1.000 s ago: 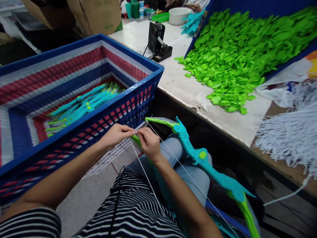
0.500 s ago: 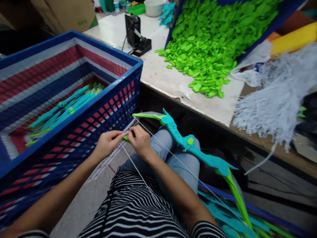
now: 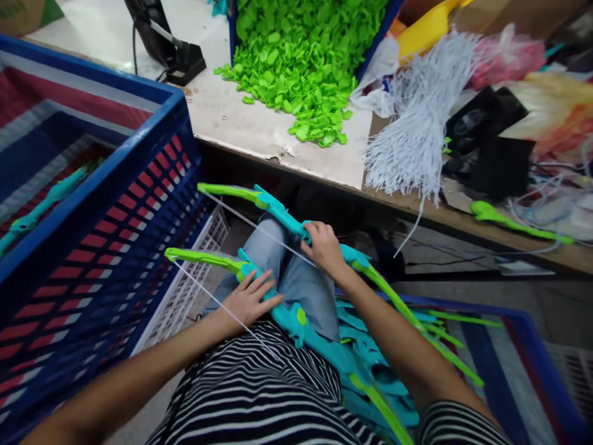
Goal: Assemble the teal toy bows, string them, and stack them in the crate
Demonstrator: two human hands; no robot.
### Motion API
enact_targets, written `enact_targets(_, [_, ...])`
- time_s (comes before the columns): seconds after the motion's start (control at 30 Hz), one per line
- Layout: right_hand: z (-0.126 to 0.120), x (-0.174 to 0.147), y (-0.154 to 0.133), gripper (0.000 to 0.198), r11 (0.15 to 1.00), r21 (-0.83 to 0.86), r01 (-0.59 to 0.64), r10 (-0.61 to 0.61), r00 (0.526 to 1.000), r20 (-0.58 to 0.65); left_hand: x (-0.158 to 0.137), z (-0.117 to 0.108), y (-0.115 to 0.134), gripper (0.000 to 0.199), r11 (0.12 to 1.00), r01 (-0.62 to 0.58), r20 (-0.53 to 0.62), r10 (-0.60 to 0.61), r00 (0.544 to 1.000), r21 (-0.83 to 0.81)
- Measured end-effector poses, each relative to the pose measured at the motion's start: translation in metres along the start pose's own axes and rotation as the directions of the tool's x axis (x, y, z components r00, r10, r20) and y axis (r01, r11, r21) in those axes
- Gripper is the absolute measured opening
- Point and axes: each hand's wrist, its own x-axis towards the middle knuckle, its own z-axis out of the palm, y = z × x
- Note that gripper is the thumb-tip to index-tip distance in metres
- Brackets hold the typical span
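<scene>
Two turquoise toy bows with lime-green tips and white strings lie across my lap. On the nearer toy bow (image 3: 319, 346), my left hand (image 3: 248, 300) rests on the upper turquoise part, its fingers spread and stretched out. My right hand (image 3: 324, 247) is closed round the middle of the farther toy bow (image 3: 280, 213), hiding its grip. The farther bow's string (image 3: 250, 219) runs slack-free from its left tip toward my right wrist. The nearer bow's string (image 3: 208, 293) passes over my left wrist toward my striped shirt.
At left stands a blue crate (image 3: 185, 117) with more bows inside. A heap of lime-green pieces (image 3: 296, 74) spills onto the table (image 3: 222, 127). A bundle of white strings (image 3: 412, 136) hangs over its edge. Another crate (image 3: 519, 321) of bow parts sits low at right.
My hands have parted from the green tip they were working at together. My left hand now lies on the nearer bow; my right has moved to the farther bow. The view has swung right.
</scene>
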Motion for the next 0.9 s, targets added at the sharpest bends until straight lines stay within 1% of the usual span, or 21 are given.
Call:
enact_targets(0.07, [-0.018, 0.013, 0.009, 0.035, 0.985, 0.171, -0.019, -0.004, 0.991, 0.135, 0.026, 0.005, -0.004, 0.028, 0.995, -0.075, 0.062, 0.07, 0.996, 0.069])
enact_targets(0.1, [-0.028, 0.019, 0.015, 0.034, 0.959, 0.281, -0.032, -0.038, 0.97, 0.24, 0.036, 0.003, -0.006, 0.025, 0.992, -0.093, 0.086, 0.086, 0.993, 0.083])
enact_targets(0.13, [-0.038, 0.023, 0.021, 0.034, 0.92, 0.389, -0.057, -0.095, 0.928, 0.362, 0.043, -0.001, -0.008, 0.023, 0.991, -0.1, 0.107, 0.09, 0.99, 0.09])
enact_targets(0.17, [-0.046, 0.026, 0.027, 0.035, 0.871, 0.48, -0.104, -0.164, 0.86, 0.484, 0.049, -0.008, -0.01, 0.025, 0.991, -0.097, 0.123, 0.085, 0.989, 0.093])
enact_targets(0.2, [-0.051, 0.028, 0.031, 0.037, 0.823, 0.541, -0.172, -0.233, 0.766, 0.599, 0.054, -0.015, -0.013, 0.03, 0.993, -0.078, 0.13, 0.065, 0.989, 0.094])
enact_targets(0.27, [-0.052, 0.028, 0.034, 0.047, 0.75, 0.564, -0.346, -0.318, 0.559, 0.766, 0.064, -0.03, -0.018, 0.045, 0.995, 0.003, 0.142, -0.016, 0.99, 0.096])
enact_targets(0.3, [-0.049, 0.028, 0.033, 0.052, 0.723, 0.539, -0.433, -0.322, 0.479, 0.817, 0.07, -0.037, -0.021, 0.052, 0.994, 0.051, 0.16, -0.066, 0.985, 0.099])
enact_targets(0.33, [-0.044, 0.027, 0.031, 0.057, 0.697, 0.506, -0.508, -0.309, 0.424, 0.851, 0.076, -0.041, -0.024, 0.057, 0.99, 0.094, 0.192, -0.113, 0.975, 0.107])
enact_targets(0.37, [-0.039, 0.027, 0.029, 0.061, 0.673, 0.476, -0.566, -0.287, 0.394, 0.873, 0.084, -0.044, -0.027, 0.06, 0.985, 0.126, 0.234, -0.151, 0.96, 0.119])
enact_targets(0.4, [-0.035, 0.028, 0.028, 0.062, 0.651, 0.456, -0.606, -0.254, 0.393, 0.884, 0.091, -0.046, -0.029, 0.061, 0.98, 0.151, 0.278, -0.183, 0.943, 0.133])
enact_targets(0.43, [-0.032, 0.029, 0.029, 0.061, 0.634, 0.449, -0.629, -0.208, 0.421, 0.883, 0.098, -0.046, -0.032, 0.06, 0.973, 0.177, 0.312, -0.217, 0.925, 0.149])
enact_targets(0.47, [-0.03, 0.03, 0.032, 0.057, 0.626, 0.453, -0.635, -0.154, 0.469, 0.87, 0.104, -0.046, -0.034, 0.057, 0.964, 0.209, 0.334, -0.254, 0.908, 0.165])
enact_targets(0.5, [-0.03, 0.03, 0.037, 0.051, 0.627, 0.466, -0.624, -0.089, 0.537, 0.839, 0.11, -0.045, -0.036, 0.052, 0.953, 0.243, 0.348, -0.293, 0.891, 0.182])
enact_targets(0.57, [-0.033, 0.029, 0.051, 0.04, 0.665, 0.484, -0.568, 0.067, 0.691, 0.72, 0.117, -0.045, -0.039, 0.043, 0.933, 0.298, 0.362, -0.354, 0.862, 0.201])
enact_targets(0.6, [-0.035, 0.026, 0.058, 0.036, 0.696, 0.475, -0.539, 0.136, 0.748, 0.649, 0.119, -0.046, -0.039, 0.04, 0.931, 0.31, 0.372, -0.363, 0.854, 0.195])
enact_targets(0.63, [-0.037, 0.022, 0.064, 0.035, 0.728, 0.457, -0.512, 0.186, 0.788, 0.586, 0.12, -0.048, -0.039, 0.037, 0.932, 0.315, 0.384, -0.362, 0.85, 0.181])
enact_targets(0.7, [-0.039, 0.011, 0.073, 0.037, 0.79, 0.415, -0.451, 0.226, 0.844, 0.487, 0.119, -0.051, -0.036, 0.032, 0.936, 0.321, 0.387, -0.352, 0.852, 0.145])
enact_targets(0.77, [-0.042, -0.002, 0.075, 0.041, 0.85, 0.379, -0.367, 0.215, 0.897, 0.386, 0.117, -0.053, -0.031, 0.028, 0.93, 0.347, 0.363, -0.368, 0.856, 0.124])
enact_targets(0.83, [-0.048, -0.015, 0.073, 0.044, 0.898, 0.337, -0.281, 0.215, 0.951, 0.221, 0.115, -0.053, -0.026, 0.025, 0.914, 0.388, 0.331, -0.405, 0.852, 0.118])
enact_targets(0.87, [-0.054, -0.021, 0.073, 0.044, 0.912, 0.326, -0.247, 0.218, 0.968, 0.124, 0.113, -0.054, -0.025, 0.024, 0.904, 0.411, 0.316, -0.425, 0.848, 0.113])
enact_targets(0.9, [-0.061, -0.027, 0.074, 0.043, 0.926, 0.32, -0.202, 0.194, 0.979, 0.056, 0.112, -0.056, -0.024, 0.023, 0.897, 0.43, 0.309, -0.441, 0.843, 0.106])
